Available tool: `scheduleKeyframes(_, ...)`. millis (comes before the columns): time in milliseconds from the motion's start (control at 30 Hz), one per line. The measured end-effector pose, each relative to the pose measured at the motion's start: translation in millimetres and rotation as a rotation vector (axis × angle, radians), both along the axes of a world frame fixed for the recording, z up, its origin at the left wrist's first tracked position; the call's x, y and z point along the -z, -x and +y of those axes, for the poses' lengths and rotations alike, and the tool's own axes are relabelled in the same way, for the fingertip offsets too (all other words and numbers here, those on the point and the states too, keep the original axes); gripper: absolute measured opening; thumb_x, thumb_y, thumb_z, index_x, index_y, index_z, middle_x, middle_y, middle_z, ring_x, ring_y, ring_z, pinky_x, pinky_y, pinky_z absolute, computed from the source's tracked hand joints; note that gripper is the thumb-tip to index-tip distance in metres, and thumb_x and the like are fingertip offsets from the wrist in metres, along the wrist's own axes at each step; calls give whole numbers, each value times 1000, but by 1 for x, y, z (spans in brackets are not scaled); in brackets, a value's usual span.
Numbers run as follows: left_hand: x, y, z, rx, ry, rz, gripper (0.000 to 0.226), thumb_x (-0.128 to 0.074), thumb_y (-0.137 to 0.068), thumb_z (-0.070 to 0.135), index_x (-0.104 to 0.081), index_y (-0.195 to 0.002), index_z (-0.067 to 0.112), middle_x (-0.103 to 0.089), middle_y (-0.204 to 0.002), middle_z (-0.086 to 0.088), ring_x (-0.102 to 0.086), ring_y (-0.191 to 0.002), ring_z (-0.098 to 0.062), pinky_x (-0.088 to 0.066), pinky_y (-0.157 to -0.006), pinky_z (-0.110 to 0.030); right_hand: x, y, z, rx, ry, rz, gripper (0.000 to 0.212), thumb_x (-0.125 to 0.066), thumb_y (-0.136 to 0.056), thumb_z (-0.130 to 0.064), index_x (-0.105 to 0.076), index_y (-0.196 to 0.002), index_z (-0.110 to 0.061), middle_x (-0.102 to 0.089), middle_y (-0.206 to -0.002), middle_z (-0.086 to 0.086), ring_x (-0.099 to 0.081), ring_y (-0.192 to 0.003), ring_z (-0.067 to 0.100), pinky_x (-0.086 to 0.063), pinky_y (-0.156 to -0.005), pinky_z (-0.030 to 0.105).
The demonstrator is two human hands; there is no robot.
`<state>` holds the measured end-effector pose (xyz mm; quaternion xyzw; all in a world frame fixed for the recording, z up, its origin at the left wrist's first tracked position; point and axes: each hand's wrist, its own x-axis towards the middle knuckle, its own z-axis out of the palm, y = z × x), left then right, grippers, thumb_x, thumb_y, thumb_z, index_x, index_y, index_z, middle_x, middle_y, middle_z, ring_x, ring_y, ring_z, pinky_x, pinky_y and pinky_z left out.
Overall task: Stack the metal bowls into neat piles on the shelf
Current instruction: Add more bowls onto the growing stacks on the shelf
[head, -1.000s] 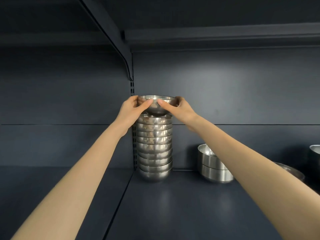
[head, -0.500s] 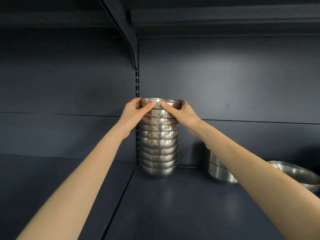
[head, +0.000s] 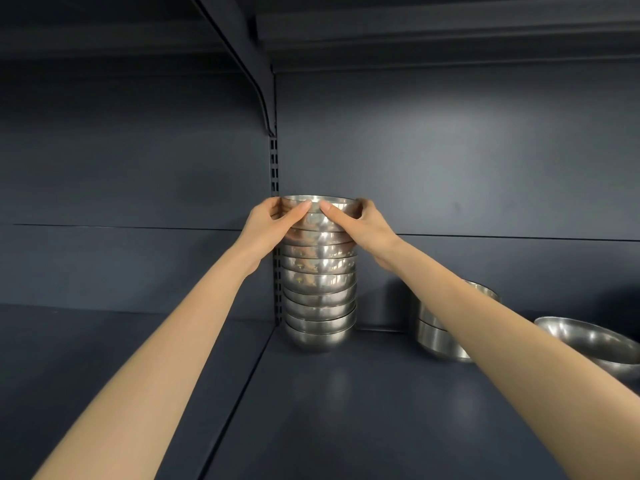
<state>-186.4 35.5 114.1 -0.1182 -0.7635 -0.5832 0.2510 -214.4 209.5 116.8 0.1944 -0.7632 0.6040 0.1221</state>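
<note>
The top bowl (head: 317, 223) sits nested on the tall stack (head: 318, 289) of metal bowls, which stands on the dark shelf (head: 346, 410). The left hand (head: 273, 223) grasps the bowl's left side, thumb across its front wall. The right hand (head: 360, 225) grasps its right side likewise. Right of the stack stand two nested bowls (head: 433, 337); farther right of it lies a wide bowl (head: 588, 341).

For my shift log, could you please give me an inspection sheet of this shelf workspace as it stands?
Surface: dark blue-grey shelf.
Job's things: tall stack of metal bowls by the slotted upright, top bowl nested on it; short pile of wider bowls to its right; loose bowl at far right.
Clutter: nothing seen.
Hands: left hand and right hand grip the top bowl's rim, one each side.
Cables: nothing seen.
Surroundings: back panel, bracket above.
</note>
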Motion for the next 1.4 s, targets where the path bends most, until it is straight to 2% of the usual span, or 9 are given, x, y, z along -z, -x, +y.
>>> scheduleKeyframes(100, -1, -1, 1, -3, -4, -7, 36, -66, -87, 40, -61, -113, 15, -67, -108, 8, -61, -103, -3, -45, -80, -13, -1, 1, -1, -1, 4, 0, 85, -71, -77, -57, -36, -139, -10, -53, -133, -2, -53, -118, 14, -43, -90, 24)
scheduleKeyframes(233, -2, -3, 3, -8, 11, -11, 35, -63, -89, 41, -61, -114, 17, -66, -106, 10, -60, -98, 1, -44, -71, -7, -1, -1, -1, -7, -12, -13, 85, -69, -79, -56, -33, -140, -10, -51, -133, -2, -52, -118, 14, -43, -92, 25)
scheduleKeyframes(400, -1, -5, 5, -28, 27, -14, 35, -61, -90, 44, -59, -115, 19, -64, -108, 11, -58, -101, 1, -42, -78, -12, 2, -5, -1, -9, -34, -18, 85, -73, -79, -49, -30, -141, -10, -50, -127, -5, -52, -113, 12, -44, -89, 24)
scheduleKeyframes(733, -1, -8, 5, -12, 13, -34, 37, -63, -89, 38, -61, -117, 14, -67, -111, 5, -61, -105, -5, -42, -78, -11, 6, -7, -1, 1, -21, -41, 94, -79, -70, -52, -35, -141, -9, -55, -131, 2, -55, -119, 19, -47, -103, 39)
scheduleKeyframes(933, -2, -9, 7, -36, 55, -49, 45, -62, -90, 41, -60, -124, 11, -65, -118, 3, -58, -111, -9, -40, -90, -17, 8, -11, 1, 8, -63, -49, 89, -78, -77, -43, -28, -142, -8, -49, -130, 0, -50, -119, 16, -43, -92, 25)
scheduleKeyframes(1100, -5, -20, 8, -67, 121, -54, 36, -57, -93, 42, -59, -118, 17, -62, -108, 13, -55, -107, -5, -40, -90, -17, 1, -19, 8, 8, -141, 12, 93, -75, -79, -46, -23, -146, -8, -42, -141, -1, -43, -131, 17, -38, -106, 28)
scheduleKeyframes(1167, -6, -28, 7, -114, 209, -27, 29, -54, -94, 45, -55, -114, 23, -56, -106, 19, -52, -114, -9, -37, -93, -20, 0, -30, 18, 16, -197, 78, 86, -68, -86, -42, -20, -148, -7, -35, -142, -5, -35, -134, 12, -32, -105, 22)
scheduleKeyframes(1300, 2, -54, 7, -251, 570, 31, 56, -44, -97, 47, -38, -143, 15, -40, -141, 6, -34, -136, -18, -28, -102, -25, 4, -42, 49, 117, -548, 191, 96, -56, -90, -55, -5, -154, -7, -9, -162, 6, -13, -149, 20, -17, -120, 37)
scheduleKeyframes(1400, 12, -68, 6, -404, 830, 25, 73, -35, -95, 58, -20, -152, 16, -19, -159, 1, -23, -144, -21, -26, -112, -42, 10, -57, 72, 221, -820, 270, 93, -48, -88, -65, -11, -154, -11, -12, -162, 3, -12, -149, 19, -15, -120, 49)
